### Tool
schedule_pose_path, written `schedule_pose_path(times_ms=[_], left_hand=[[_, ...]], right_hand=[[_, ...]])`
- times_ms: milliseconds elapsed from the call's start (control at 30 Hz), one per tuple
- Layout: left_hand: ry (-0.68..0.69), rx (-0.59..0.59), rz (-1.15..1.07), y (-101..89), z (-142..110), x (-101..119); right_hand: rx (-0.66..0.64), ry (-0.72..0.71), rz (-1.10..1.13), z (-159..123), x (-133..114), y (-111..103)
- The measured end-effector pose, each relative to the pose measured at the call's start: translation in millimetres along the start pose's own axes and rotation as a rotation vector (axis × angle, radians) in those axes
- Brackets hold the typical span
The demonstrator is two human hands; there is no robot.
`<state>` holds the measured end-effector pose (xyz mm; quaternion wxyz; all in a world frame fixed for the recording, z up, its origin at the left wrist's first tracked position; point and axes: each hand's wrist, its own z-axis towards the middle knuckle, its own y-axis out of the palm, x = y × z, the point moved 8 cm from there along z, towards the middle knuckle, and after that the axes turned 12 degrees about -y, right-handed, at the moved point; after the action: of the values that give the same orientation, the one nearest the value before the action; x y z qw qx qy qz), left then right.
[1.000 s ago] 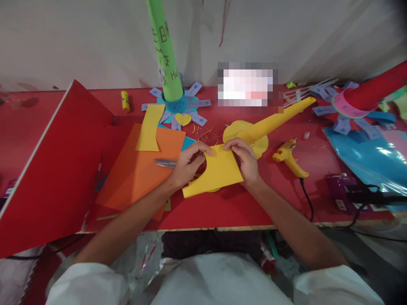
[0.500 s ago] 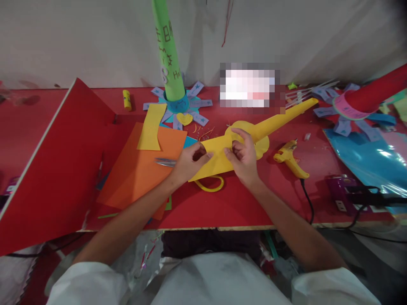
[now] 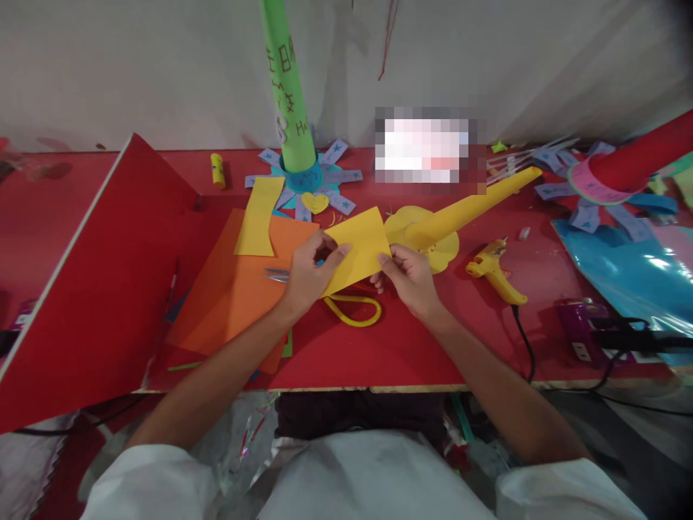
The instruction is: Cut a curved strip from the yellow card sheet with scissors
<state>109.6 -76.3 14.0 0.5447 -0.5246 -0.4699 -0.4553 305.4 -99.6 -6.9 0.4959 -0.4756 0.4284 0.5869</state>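
Head view, looking down on a red table [image 3: 379, 354] against a pale wall. Both bare hands meet at frame centre on a yellow paper sheet [image 3: 358, 248], held tilted above the tabletop. Left hand [image 3: 307, 273]: fingers curled, thumb and fingertips pinching the sheet's left edge. Right hand [image 3: 410, 276]: thumb and fingers pinching the sheet's lower right corner. Both grips are narrow and closed on the paper.

Just below the sheet, a yellow cut-out loop [image 3: 353, 310] lies flat on the table, apart from both hands. A pair of scissors [image 3: 276, 274] pokes out left of the left hand, blades resting on an orange sheet [image 3: 232, 289]. A yellow strip [image 3: 258, 217] lies on the upper part of that orange sheet.

Right of centre: a yellow paper cone [image 3: 471, 207] lies on its side, wide end at a yellow scalloped disc [image 3: 441, 249], tip pointing toward the upper right. A yellow glue gun [image 3: 494, 271] rests near it, cord running toward the table's front edge.

Upper centre: a green paper cone [image 3: 286, 87] stands upright with handwritten marks, ringed at its base by blue-purple star strips [image 3: 338, 177]. A glue stick [image 3: 217, 170] lies to its left. A large red board [image 3: 97, 289] fills the left of the frame, tilted. Far right: a red cone [image 3: 639, 155] and a shiny blue sheet [image 3: 628, 267].
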Motion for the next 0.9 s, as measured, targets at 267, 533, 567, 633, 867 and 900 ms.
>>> schedule_pose_path(times_ms=[267, 533, 567, 633, 867, 900], left_hand=[[-0.252, -0.409, -0.225, 31.2, -8, -13], [-0.150, -0.513, -0.031, 53.7, -37, 14], [-0.137, -0.468, -0.006, 50.8, -36, 18], [-0.118, -0.392, 0.036, 44.7, -35, 21], [-0.155, -0.154, 0.161, 24.7, -27, 5], [-0.149, -0.173, 0.170, 26.7, -28, 4]], right_hand=[[0.243, -0.061, 0.282, -1, 9, -6], [0.195, -0.189, 0.154, -6, -12, -1], [0.173, -0.189, 0.123, -6, -14, 1], [0.125, -0.169, 0.090, -8, -15, 7], [0.011, -0.125, 0.098, -8, -13, 18], [0.005, -0.118, 0.089, -8, -12, 19]])
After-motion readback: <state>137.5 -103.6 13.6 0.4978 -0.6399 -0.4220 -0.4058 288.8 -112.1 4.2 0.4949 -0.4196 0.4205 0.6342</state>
